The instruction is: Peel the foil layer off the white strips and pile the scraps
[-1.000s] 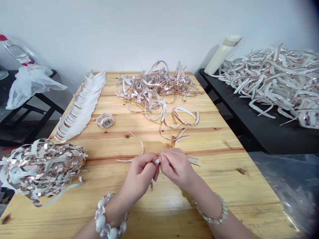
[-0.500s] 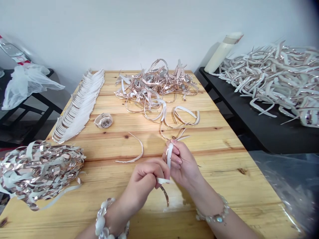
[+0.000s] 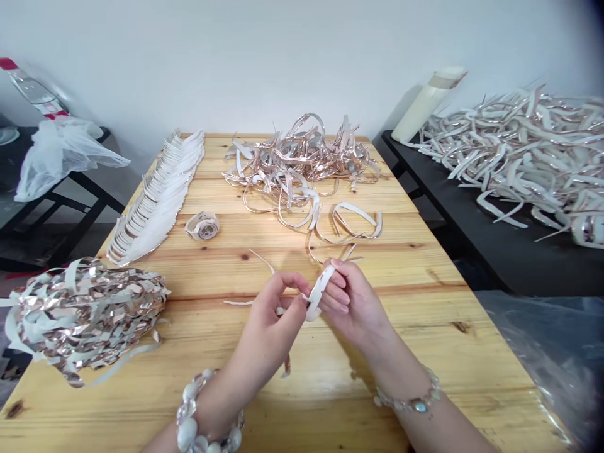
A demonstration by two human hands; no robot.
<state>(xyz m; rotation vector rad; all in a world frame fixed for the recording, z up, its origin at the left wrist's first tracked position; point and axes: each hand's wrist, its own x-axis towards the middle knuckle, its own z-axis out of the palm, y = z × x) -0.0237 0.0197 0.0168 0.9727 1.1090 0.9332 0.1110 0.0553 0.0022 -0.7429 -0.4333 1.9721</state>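
A curved strip (image 3: 319,293), white on the side facing me, runs between both hands above the table. My right hand (image 3: 357,303) pinches its upper end between thumb and fingers. At the lower end, the thumb and forefinger of my left hand (image 3: 277,327) are closed on a strip. A rose-gold tail (image 3: 287,366) hangs below the left hand; whether it belongs to the same strip I cannot tell. Behind the left hand lies a loose curved strip (image 3: 260,257), partly hidden. Farther back is a tangled heap of rose-gold and white strips (image 3: 302,154).
A neat overlapping row of white strips (image 3: 163,195) lies at the left, beside a small roll (image 3: 202,225). Nearer is a bundle of shiny ribbon (image 3: 94,314). On the black table (image 3: 491,251) at right are many strips (image 3: 523,145) and a cream roll (image 3: 427,104). A bottle (image 3: 35,91) stands at far left.
My left hand has moved up along the strip toward the right hand and now pinches higher. The strip has turned to a slant. The view has shifted slightly.
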